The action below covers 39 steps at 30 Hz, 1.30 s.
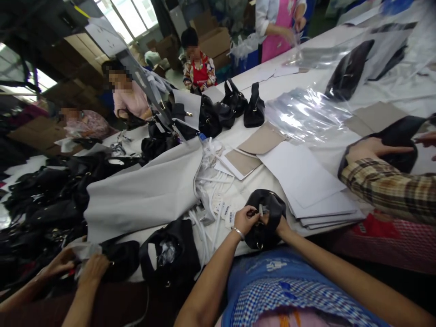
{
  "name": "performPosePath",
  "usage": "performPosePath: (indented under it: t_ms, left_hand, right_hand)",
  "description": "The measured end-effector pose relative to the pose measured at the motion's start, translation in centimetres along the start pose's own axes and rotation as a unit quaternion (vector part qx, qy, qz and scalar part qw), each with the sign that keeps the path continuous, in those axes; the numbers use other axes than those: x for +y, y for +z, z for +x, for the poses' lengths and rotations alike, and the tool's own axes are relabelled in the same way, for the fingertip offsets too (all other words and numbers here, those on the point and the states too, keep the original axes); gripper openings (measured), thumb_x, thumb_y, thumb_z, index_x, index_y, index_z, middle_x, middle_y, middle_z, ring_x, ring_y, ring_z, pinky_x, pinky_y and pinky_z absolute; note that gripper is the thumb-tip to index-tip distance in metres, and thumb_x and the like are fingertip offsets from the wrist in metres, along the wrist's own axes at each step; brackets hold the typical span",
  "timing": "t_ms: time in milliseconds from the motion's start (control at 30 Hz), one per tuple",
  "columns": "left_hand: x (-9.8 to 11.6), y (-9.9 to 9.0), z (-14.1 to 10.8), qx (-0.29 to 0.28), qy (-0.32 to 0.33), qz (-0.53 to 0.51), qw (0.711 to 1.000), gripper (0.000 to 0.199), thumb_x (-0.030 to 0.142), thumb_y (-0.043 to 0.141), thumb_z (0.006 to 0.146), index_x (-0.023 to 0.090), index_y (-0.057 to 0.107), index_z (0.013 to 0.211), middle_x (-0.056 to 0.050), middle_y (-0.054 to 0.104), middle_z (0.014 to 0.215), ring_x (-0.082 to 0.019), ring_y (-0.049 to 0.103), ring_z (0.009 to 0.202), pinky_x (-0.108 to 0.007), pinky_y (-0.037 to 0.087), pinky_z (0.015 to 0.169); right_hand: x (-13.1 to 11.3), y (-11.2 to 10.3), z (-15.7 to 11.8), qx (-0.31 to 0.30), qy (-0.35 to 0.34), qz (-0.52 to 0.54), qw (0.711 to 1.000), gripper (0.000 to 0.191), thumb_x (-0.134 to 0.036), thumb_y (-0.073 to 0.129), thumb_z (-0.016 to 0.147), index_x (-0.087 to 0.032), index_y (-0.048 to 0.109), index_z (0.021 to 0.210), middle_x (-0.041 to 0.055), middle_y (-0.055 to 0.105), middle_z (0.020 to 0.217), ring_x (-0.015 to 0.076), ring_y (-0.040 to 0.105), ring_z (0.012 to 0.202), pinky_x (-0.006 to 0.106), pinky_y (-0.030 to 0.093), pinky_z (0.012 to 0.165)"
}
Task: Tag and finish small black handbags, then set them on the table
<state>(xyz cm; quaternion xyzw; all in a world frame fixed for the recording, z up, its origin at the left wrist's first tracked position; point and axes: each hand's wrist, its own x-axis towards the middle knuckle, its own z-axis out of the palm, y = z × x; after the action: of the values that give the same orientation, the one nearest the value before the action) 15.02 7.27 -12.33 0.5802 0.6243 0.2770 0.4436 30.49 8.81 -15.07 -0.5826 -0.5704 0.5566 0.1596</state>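
A small black handbag (260, 236) rests at the table's near edge, right in front of my blue apron. My left hand (245, 219), with a silver bangle at the wrist, is at the bag's opening, its fingers pinched together on something too small to make out. From the right, my right hand (272, 220) reaches through the bag's handle; its fingers are mostly hidden by the black material. A small pale piece shows between the two hands. White tags (225, 212) with printed codes lie just left of the bag, beside white cords (214, 200).
White sheets (306, 181) are stacked to the right. An open black bag (172, 254) and a co-worker's hands (91, 268) are on the left. A plaid-sleeved arm (384, 181) reaches in at right. Grey material (146, 195) and clear plastic (306, 113) lie farther back.
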Motion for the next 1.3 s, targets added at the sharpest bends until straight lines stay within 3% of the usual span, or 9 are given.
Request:
performPosePath:
  t_ms: [200,300,400,467,633,833,1067,1167,1300]
  left_hand:
    - [1.1,-1.2,0.2,-0.035,-0.019,-0.013,0.999,0.024,0.028,0.071,0.066,0.016,0.068,0.085,-0.003,0.066,0.073,-0.013,0.059,0.065,-0.023,0.048,0.062]
    - [1.3,-1.6,-0.4,-0.028,-0.018,-0.019,0.999,0.024,0.031,0.064,0.074,0.018,0.068,0.095,-0.006,0.069,0.085,-0.015,0.062,0.075,-0.025,0.05,0.071]
    - [1.2,-1.4,-0.8,-0.004,-0.004,0.033,0.999,0.02,0.03,0.057,0.08,0.02,0.068,0.093,-0.005,0.069,0.089,-0.015,0.062,0.08,-0.026,0.049,0.076]
    - [1.3,-1.1,-0.5,-0.007,-0.014,0.074,0.997,0.016,0.026,0.061,0.077,0.019,0.067,0.089,-0.004,0.067,0.086,-0.013,0.061,0.074,-0.025,0.049,0.072]
    - [2.8,-0.5,1.2,-0.078,-0.062,0.247,0.964,0.014,0.02,0.067,0.069,0.019,0.061,0.081,0.0,0.064,0.077,-0.012,0.058,0.067,-0.021,0.043,0.063]
    - [4.5,0.2,2.1,-0.109,-0.074,0.388,0.912,0.016,0.028,0.063,0.076,0.022,0.055,0.088,-0.003,0.065,0.087,-0.019,0.063,0.079,-0.024,0.041,0.062]
    - [4.2,0.8,1.3,-0.092,-0.074,0.394,0.911,0.022,0.032,0.062,0.077,0.023,0.052,0.094,-0.002,0.063,0.092,-0.018,0.063,0.082,-0.024,0.041,0.063]
    - [4.0,0.9,1.0,-0.084,-0.082,0.384,0.916,0.022,0.035,0.061,0.077,0.024,0.052,0.094,-0.002,0.062,0.094,-0.019,0.063,0.084,-0.025,0.042,0.064]
    - [3.3,1.1,1.1,-0.074,-0.092,0.37,0.922,0.021,0.036,0.059,0.08,0.023,0.053,0.096,-0.004,0.062,0.096,-0.02,0.063,0.084,-0.027,0.044,0.066]
  right_hand:
    - [-0.6,-1.8,-0.7,-0.089,-0.06,-0.039,0.993,0.012,-0.02,0.058,0.072,-0.019,0.069,0.07,0.008,0.07,0.071,0.0253,0.063,0.076,0.034,0.048,0.075]
    - [0.6,-4.2,-3.2,-0.069,-0.102,-0.048,0.991,0.02,-0.021,0.053,0.078,-0.021,0.071,0.088,0.0079,0.071,0.093,0.0251,0.063,0.088,0.035,0.047,0.083]
    - [2.6,-6.7,-5.4,0.015,-0.142,-0.08,0.986,0.027,-0.029,0.052,0.084,-0.028,0.067,0.107,0.0043,0.067,0.109,0.0246,0.06,0.099,0.036,0.045,0.09]
    - [3.7,-7.8,-6.0,0.039,-0.157,-0.109,0.981,0.032,-0.031,0.054,0.084,-0.031,0.062,0.115,0.004,0.065,0.113,0.0248,0.059,0.103,0.038,0.045,0.092]
    - [5.1,-8.4,-5.2,-0.053,-0.268,-0.163,0.948,0.051,-0.02,0.056,0.082,-0.03,0.049,0.131,0.0067,0.055,0.122,0.0209,0.055,0.108,0.035,0.048,0.09]
    - [6.3,-8.1,-3.7,-0.062,-0.37,-0.196,0.906,0.041,-0.018,0.049,0.087,-0.024,0.052,0.128,0.0092,0.054,0.121,0.0184,0.055,0.107,0.031,0.047,0.09]
    - [4.8,-9.1,-1.9,-0.056,-0.446,-0.264,0.853,0.03,-0.022,0.042,0.092,-0.025,0.065,0.111,0.0067,0.065,0.106,0.0163,0.06,0.094,0.028,0.049,0.078]
    - [3.2,-9.0,-1.7,-0.076,-0.444,-0.229,0.863,0.026,-0.024,0.045,0.091,-0.024,0.069,0.1,0.0055,0.067,0.098,0.014,0.061,0.09,0.025,0.048,0.076]
    - [0.2,-7.6,-1.8,-0.048,-0.342,-0.186,0.92,0.018,-0.025,0.052,0.086,-0.023,0.07,0.088,0.0031,0.067,0.095,0.0146,0.061,0.091,0.024,0.046,0.079]
